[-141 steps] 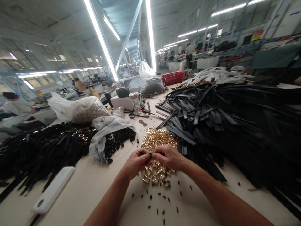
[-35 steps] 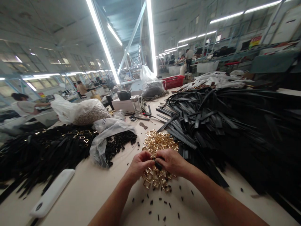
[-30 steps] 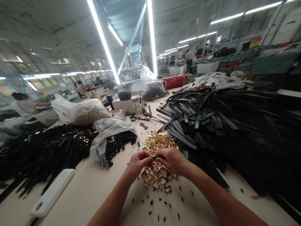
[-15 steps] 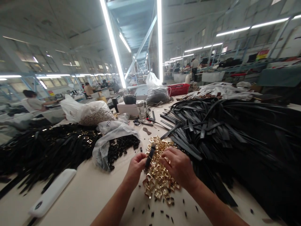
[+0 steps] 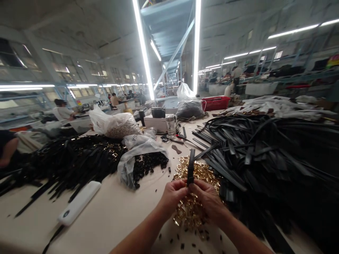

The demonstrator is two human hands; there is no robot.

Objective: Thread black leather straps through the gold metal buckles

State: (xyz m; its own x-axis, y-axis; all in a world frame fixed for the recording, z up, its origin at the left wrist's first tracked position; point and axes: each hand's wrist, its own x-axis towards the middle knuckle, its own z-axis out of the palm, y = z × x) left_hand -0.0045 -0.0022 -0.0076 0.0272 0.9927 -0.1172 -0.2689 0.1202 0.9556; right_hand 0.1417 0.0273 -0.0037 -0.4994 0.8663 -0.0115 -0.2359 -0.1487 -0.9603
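A short black strap (image 5: 191, 164) stands up between my hands, its free end pointing away from me. My left hand (image 5: 173, 195) pinches its near end from the left. From the right, the fingers of my right hand (image 5: 209, 199) close on the same end; whether a buckle sits there is hidden by my fingertips. Gold metal buckles (image 5: 189, 211) lie heaped on the table beneath and around both hands. Small black pieces (image 5: 182, 246) are scattered at the near side of the heap.
Long black straps (image 5: 238, 141) pile up on the right. Left are black straps with gold buckles (image 5: 87, 151), a plastic bag (image 5: 127, 171) spilling black parts, and a white device (image 5: 79, 203) with a cable. A glass jar (image 5: 171, 126) and a red basket (image 5: 215, 103) stand farther back.
My right hand has come in from over the buckles to join the left at the strap. The strap now points away, more upright. The view has turned slightly left.
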